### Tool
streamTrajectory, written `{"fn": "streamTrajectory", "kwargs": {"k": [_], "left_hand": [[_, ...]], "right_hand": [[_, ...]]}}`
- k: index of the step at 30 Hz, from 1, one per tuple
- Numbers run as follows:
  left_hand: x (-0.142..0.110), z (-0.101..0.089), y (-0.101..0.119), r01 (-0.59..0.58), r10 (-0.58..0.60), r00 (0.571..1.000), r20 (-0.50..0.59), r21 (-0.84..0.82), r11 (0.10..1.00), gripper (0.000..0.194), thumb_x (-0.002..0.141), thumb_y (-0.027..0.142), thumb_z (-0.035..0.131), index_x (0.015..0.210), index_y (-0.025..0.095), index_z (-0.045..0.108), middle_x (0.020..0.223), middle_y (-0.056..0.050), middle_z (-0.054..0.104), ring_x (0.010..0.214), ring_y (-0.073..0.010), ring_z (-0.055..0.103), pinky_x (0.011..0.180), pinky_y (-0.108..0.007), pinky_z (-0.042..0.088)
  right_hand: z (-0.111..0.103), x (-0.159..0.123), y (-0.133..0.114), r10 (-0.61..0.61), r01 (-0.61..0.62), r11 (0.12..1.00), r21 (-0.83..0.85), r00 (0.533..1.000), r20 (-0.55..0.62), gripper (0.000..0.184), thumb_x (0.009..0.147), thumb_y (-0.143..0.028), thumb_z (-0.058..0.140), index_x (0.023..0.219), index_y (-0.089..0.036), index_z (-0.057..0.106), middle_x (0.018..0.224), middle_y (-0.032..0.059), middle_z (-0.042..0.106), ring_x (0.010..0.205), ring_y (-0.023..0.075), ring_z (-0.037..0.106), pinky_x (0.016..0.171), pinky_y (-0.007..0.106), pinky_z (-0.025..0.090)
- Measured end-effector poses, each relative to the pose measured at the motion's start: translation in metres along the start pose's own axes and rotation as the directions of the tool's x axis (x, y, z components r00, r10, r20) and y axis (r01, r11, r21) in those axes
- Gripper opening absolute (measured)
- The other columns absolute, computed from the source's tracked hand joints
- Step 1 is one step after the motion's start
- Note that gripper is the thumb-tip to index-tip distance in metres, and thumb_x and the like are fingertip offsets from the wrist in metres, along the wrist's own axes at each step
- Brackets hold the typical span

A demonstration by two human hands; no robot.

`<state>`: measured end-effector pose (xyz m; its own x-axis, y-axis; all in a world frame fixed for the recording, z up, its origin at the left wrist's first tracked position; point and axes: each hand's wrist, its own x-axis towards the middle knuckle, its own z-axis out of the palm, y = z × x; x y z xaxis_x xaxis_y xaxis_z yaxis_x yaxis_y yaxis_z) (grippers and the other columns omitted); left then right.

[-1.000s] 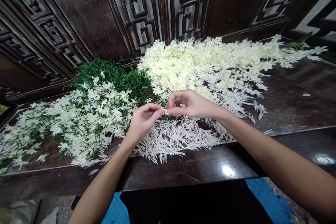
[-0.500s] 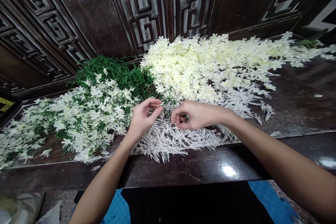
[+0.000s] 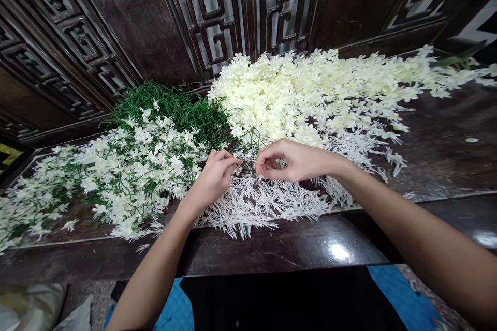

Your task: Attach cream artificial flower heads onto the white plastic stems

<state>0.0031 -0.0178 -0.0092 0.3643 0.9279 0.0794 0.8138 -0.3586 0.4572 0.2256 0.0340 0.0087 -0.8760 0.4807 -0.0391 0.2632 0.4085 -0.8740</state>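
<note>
My left hand (image 3: 216, 175) is closed in a pinch, thumb pressed against the forefinger; what lies between the fingertips is too small to make out. Facing it across a narrow gap, my right hand (image 3: 286, 160) has its fingers curled and its thumb and fingertips together, with the held bit hidden. Both are over a heap of white thin-stranded flower pieces (image 3: 264, 204). Left of my left hand lies a pile of finished-looking white artificial flowers on green stems (image 3: 135, 181). Behind the hands are green plastic stems (image 3: 174, 111) and a mound of cream flower petals (image 3: 279, 98).
Everything lies on a dark polished wooden bench (image 3: 446, 155). A carved wooden backrest (image 3: 163, 26) rises behind the piles. A small white disc (image 3: 471, 140) rests at the right. Blue cloth (image 3: 404, 295) and a pale bag (image 3: 34, 305) show below the front edge.
My left hand has gone from an open curl to a tighter pinch and turned slightly. The right hand has lifted a little toward the back, its fingertips still together.
</note>
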Motion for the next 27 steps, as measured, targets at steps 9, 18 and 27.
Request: {"fn": "streamTrajectory", "kwargs": {"k": [9,18,27], "left_hand": [[0.000,0.001,0.003,0.024,-0.025,0.999,0.041,0.037,0.999,0.014,0.090,0.023,0.056,0.100,0.017,0.065,0.098,-0.007,0.060,0.101,-0.0251,0.048,0.089,-0.041,0.043],[0.004,-0.001,0.004,0.085,-0.162,0.975,-0.150,-0.422,0.903,0.010,0.080,0.027,0.065,0.077,0.018,0.061,0.078,-0.005,0.066,0.073,-0.0182,0.060,0.071,-0.035,0.049],[0.002,-0.007,0.013,0.164,-0.258,0.966,-0.002,-0.768,0.619,0.013,0.075,0.030,0.073,0.078,0.019,0.065,0.077,-0.004,0.067,0.070,-0.0138,0.062,0.071,-0.030,0.053]], "right_hand": [[-0.002,0.000,0.001,-0.011,0.015,0.993,0.116,0.999,-0.032,0.015,0.081,-0.031,0.068,0.083,-0.015,0.068,0.076,0.0020,0.067,0.064,0.0124,0.057,0.059,0.032,0.049],[0.006,0.002,-0.004,-0.023,0.050,0.996,0.077,0.948,-0.318,0.009,0.076,-0.026,0.068,0.079,-0.017,0.067,0.079,0.0023,0.069,0.073,0.0156,0.064,0.073,0.038,0.055],[0.019,0.009,0.001,-0.246,0.238,0.968,-0.080,0.831,-0.500,0.007,0.075,-0.015,0.061,0.072,-0.020,0.066,0.073,0.0017,0.071,0.069,0.0152,0.067,0.067,0.036,0.059]]}}
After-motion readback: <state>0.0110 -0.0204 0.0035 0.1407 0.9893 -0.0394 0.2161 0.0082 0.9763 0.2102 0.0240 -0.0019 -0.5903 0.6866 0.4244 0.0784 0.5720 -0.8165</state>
